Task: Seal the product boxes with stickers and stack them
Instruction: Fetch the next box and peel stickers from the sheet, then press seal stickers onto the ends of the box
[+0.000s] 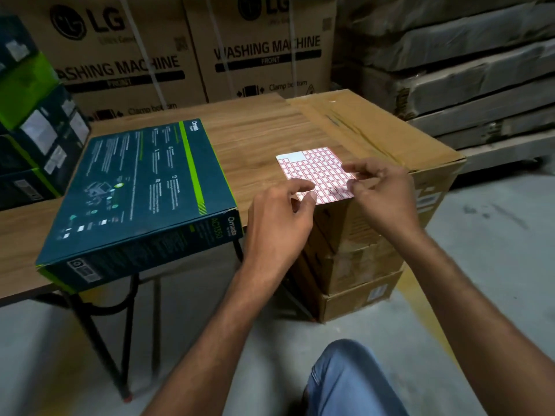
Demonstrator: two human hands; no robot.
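My left hand [279, 217] pinches the sticker sheet [315, 172] at its near edge on the worktop [255, 130]. My right hand [381, 193] has its fingers nipped on the sheet's right edge. The product box [144, 199] lies flat to the left.

Wooden table [255, 130] bears teal product box [135, 187] — and sticker sheet [315, 172].

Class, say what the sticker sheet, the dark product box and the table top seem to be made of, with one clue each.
Sticker sheet: glossy paper backing, thin and flat, printed red-bordered labels. Product box: printed cardboard, satin finish; creased, folded edges. Table top: wood-look board, likely laminate; even grain, smooth sheen.
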